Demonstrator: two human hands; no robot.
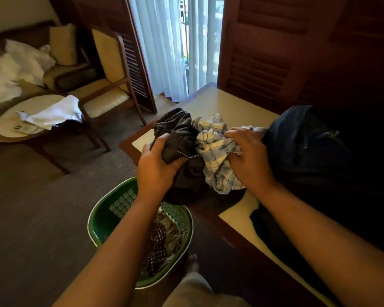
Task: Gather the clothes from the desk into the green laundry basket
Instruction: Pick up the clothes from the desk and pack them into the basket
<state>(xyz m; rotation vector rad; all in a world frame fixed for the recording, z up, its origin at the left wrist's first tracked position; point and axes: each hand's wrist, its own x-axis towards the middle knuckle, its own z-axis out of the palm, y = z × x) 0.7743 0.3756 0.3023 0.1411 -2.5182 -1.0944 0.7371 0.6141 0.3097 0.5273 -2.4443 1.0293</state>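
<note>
Far to the left of the left hand, a round side table carries a white cloth and some papers. Beyond it, also left of the hands, stands a wooden armchair with pale cushions.

Below the left wrist, on the carpet against the desk's near edge, sits the green laundry basket. Patterned clothes lie inside it, partly hidden by the left forearm.

The left hand has fingers and thumb curled around a dark grey garment, gripping it in a bunch. The upper part of this garment rests on the desk; the lower part hangs over the desk's edge, above the basket's far rim.

Between the two hands, touching the grey garment, is a crumpled blue-and-white plaid shirt. The right hand grips it from above, fingers curled into the fabric.

Just right of the right hand, a heap of dark navy clothing lies on the desk. Under the right forearm, a black garment lies on the desktop.
</note>
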